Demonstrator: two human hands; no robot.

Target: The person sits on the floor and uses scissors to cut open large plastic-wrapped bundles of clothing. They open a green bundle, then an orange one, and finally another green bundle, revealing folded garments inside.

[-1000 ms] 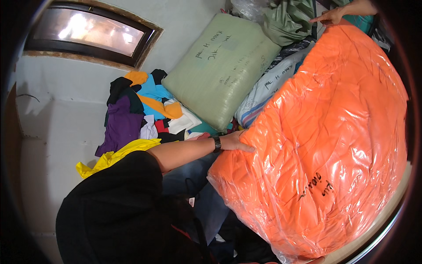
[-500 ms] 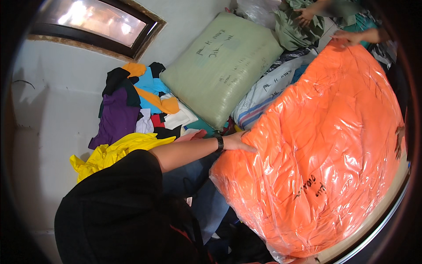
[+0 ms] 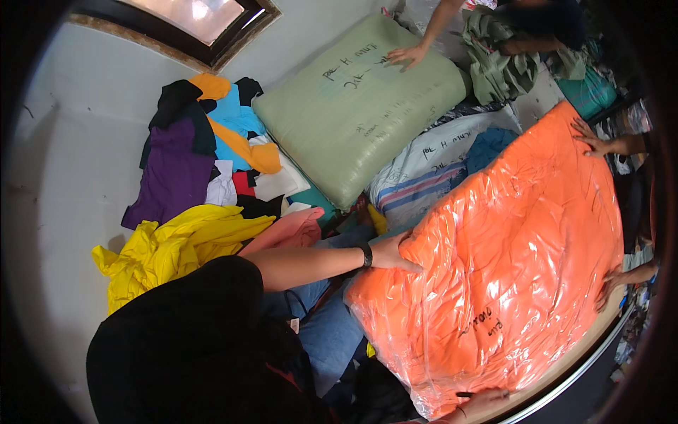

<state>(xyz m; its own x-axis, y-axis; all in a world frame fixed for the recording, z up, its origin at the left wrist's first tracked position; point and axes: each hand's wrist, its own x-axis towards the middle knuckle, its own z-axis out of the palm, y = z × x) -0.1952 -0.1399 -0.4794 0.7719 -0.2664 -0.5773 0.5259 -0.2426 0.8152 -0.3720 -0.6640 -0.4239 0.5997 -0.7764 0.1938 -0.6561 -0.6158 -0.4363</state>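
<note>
A big clear plastic bag packed with orange fabric (image 3: 515,233) lies tilted in front of me, black handwriting on its side. My left hand (image 3: 394,254), with a dark band on the wrist, grips its left edge, thumb on top. At the bag's lower edge is my right hand (image 3: 487,401), a slim black marker pen (image 3: 465,394) sticking out of its closed grasp; part of that hand rests against the plastic. On the bag's far right side, a co-worker's hands press at the upper corner (image 3: 592,140) and lower down (image 3: 609,288).
Loose coloured clothes, among them a yellow garment (image 3: 176,244) and a purple one (image 3: 173,166), lie to the left. A stuffed green sack (image 3: 353,106) stands at the back, another person's hand (image 3: 408,55) on it. Beside it is a white striped sack (image 3: 431,166).
The orange bag has shifted slightly down, its top right corner lowered. The co-worker's upper hand slid down its side. Another person's hand came onto the green sack. My right hand and the pen came into view.
</note>
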